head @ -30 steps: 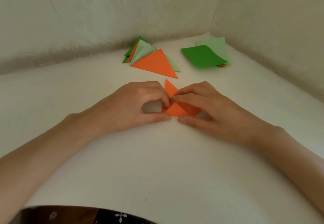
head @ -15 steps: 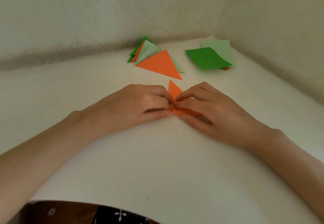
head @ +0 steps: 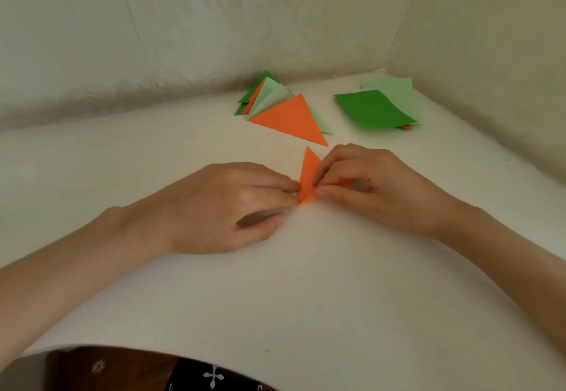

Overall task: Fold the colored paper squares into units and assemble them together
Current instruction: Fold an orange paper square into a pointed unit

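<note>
A small folded orange paper piece lies on the white table between my hands, its tip pointing away from me. My left hand pinches its left lower edge with curled fingers. My right hand pinches its right side between thumb and forefinger, and covers the right part of the paper. Behind them lies a pile of folded triangle units in orange, light green and dark green. To the right is a stack of flat paper squares, dark green on top.
Pale walls enclose the table at the back and at the right, meeting in a corner behind the stack of squares. The table's near edge curves just above my patterned dark clothing.
The folded flap has been flattened and less orange shows between my hands. My right hand has lifted its fingers into a pinch; the left has slid along the lower edge.
</note>
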A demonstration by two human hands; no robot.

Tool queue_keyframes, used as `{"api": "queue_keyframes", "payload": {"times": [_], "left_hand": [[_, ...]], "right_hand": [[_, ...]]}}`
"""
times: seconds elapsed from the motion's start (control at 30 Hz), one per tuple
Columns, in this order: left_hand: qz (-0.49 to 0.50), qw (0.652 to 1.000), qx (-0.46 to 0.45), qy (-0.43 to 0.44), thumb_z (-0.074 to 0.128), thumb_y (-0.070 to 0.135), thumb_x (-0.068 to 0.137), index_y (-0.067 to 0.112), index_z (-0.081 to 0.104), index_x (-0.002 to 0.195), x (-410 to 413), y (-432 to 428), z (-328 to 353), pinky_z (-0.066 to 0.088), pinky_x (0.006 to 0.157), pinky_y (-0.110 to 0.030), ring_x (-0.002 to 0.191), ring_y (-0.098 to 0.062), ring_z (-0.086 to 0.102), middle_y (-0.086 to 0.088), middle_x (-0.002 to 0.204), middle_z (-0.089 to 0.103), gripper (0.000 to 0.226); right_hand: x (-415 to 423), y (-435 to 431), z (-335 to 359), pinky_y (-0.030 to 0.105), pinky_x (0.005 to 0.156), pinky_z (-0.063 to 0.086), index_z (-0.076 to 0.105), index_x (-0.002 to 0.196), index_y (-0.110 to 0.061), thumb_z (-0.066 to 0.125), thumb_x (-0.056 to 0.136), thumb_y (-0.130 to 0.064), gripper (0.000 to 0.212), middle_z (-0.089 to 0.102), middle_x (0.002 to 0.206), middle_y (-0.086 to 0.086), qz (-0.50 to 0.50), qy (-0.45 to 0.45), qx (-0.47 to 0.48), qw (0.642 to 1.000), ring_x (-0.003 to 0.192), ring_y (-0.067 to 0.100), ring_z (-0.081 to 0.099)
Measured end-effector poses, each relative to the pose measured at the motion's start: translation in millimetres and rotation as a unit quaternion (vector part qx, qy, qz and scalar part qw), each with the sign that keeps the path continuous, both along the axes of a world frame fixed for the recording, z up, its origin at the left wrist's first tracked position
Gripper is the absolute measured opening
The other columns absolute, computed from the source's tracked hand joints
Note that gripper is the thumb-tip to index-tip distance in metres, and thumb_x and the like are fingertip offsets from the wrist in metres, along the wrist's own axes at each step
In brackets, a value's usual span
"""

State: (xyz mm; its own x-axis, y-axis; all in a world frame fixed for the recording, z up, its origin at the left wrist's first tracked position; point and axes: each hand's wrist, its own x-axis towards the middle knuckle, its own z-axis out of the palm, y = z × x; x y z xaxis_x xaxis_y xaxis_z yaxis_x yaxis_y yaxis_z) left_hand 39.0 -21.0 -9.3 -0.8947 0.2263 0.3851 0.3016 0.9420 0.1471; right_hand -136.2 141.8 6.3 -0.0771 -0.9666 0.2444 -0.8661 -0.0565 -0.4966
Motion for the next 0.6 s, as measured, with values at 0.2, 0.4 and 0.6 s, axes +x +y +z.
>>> {"api": "queue_keyframes", "payload": {"times": [0.2, 0.4, 0.6], "left_hand": [[-0.016, 0.998, -0.054, 0.025, 0.051, 0.018, 0.091, 0.009, 0.071, 0.107, 4, -4, -2, 0.053, 0.079, -0.033, 0.094, -0.022, 0.066, -0.004, 0.112, 0.067, 0.027], [-0.007, 0.999, -0.045, 0.028, 0.049, 0.017, 0.089, 0.01, 0.073, 0.097, 6, -3, 3, 0.052, 0.066, -0.035, 0.079, -0.025, 0.065, -0.002, 0.1, 0.069, 0.026], [-0.01, 0.999, -0.035, -0.009, 0.047, 0.022, 0.089, 0.017, 0.07, 0.112, 4, -6, 2, 0.05, 0.067, -0.037, 0.081, -0.023, 0.061, -0.003, 0.101, 0.063, 0.033]], "right_hand": [[4, -19, 7, 0.008, 0.065, 0.036, 0.067, 0.072, -0.024, 0.074, 0.078, -0.023, 0.009, 0.06, 0.087, -0.005, -0.09, -0.143, 0.082, 0.982, 0.072, -0.002, 0.05], [6, -26, 5, 0.005, 0.064, 0.032, 0.055, 0.067, -0.035, 0.076, 0.076, -0.026, 0.024, 0.048, 0.082, -0.014, -0.114, -0.096, 0.091, 0.985, 0.07, -0.013, 0.045], [7, -27, 10, 0.006, 0.064, 0.034, 0.059, 0.07, -0.033, 0.074, 0.076, -0.032, 0.016, 0.049, 0.085, -0.012, -0.115, -0.067, 0.116, 0.984, 0.071, -0.01, 0.045]]}}
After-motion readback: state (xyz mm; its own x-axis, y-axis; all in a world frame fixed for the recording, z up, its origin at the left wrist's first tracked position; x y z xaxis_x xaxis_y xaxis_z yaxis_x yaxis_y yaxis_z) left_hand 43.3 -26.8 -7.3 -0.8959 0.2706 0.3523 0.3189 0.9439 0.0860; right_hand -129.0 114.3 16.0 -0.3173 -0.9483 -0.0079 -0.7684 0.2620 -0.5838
